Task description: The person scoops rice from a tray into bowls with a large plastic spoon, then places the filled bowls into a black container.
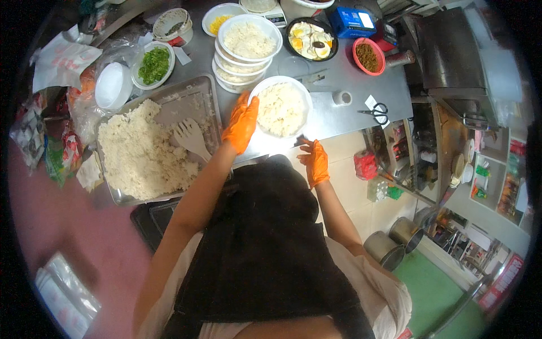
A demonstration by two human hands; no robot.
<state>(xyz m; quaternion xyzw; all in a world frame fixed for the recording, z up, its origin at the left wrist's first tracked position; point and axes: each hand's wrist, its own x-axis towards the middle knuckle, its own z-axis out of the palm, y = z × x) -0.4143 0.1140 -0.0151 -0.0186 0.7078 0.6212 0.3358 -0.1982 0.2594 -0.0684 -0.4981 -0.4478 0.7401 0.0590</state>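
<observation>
My left hand [241, 125], in an orange glove, grips the left rim of a white bowl [308, 116]. Cooked rice [280, 109] fills this bowl, which is near the front edge of the steel table. My right hand [315, 163], gloved in orange too, is just off the table edge below the bowl, apart from it, with its fingers spread. A small dark patch lies by its fingertips; what it is cannot be made out. Left of my left hand, a metal tray [214, 95] carries a heap of rice [144, 154] and a white serving fork [192, 136].
Stacked bowls of rice [250, 40] stand behind. Chopped greens [153, 65], an empty white bowl [113, 86], a black pan of fried eggs [311, 40], a red bowl of brown food [367, 57], scissors [376, 112] and a blue box [352, 22] surround the work area. Metal pots [383, 250] stand lower right.
</observation>
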